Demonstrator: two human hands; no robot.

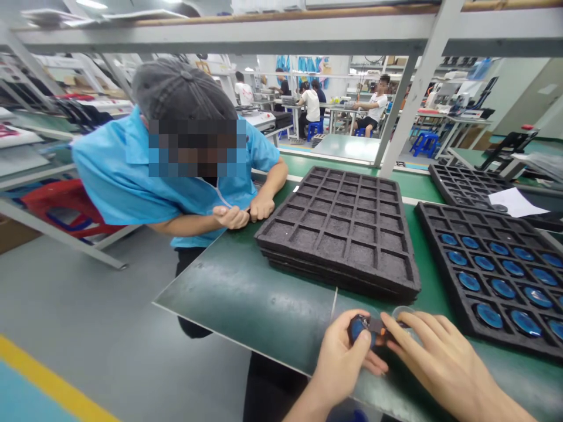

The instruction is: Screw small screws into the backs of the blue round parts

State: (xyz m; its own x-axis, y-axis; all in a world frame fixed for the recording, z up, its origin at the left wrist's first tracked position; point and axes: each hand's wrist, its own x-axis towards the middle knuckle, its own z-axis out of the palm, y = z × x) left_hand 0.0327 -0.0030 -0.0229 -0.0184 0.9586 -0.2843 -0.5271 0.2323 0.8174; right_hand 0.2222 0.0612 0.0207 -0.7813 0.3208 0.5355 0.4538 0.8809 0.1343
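Low over the green bench, my left hand (341, 357) is closed around a small round part (361, 333) with a glossy blue face and a dark rim. My right hand (440, 354) is close beside it, its fingers pinched together at a dark thin piece with a spot of orange; fingers cover most of this piece, so its kind is unclear. A clear round dish or cover (403, 313) shows partly behind my right fingers. On the right, similar blue round parts (489, 315) sit in the pockets of a black foam tray (444, 287).
A stack of black foam trays (338, 225) with bare square pockets stands ahead of my hands. Across the bench corner (246, 293), a co-worker in a blue shirt (118, 158) rests both hands near the stack. White paper (519, 202) lies at far right; a metal post (417, 88) rises behind.
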